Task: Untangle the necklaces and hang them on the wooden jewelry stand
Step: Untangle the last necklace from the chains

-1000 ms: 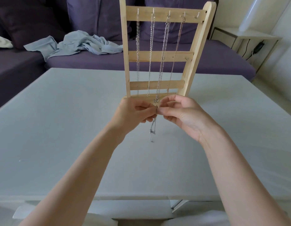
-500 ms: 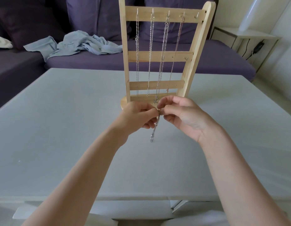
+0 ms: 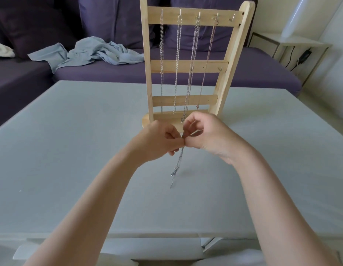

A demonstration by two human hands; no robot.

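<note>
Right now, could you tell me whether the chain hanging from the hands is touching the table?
Cannot tell: in the head view the chain dangles low over the table, but its tip's contact is unclear.

A single head-worn wide-angle view looks forward and down over the tabletop (image 3: 70, 150), close above both forearms, facing the wooden jewelry stand (image 3: 188, 66) and purple sofa (image 3: 253, 70) beyond.

No text, label, brand, number or sign can be read anywhere in the head view.
</note>
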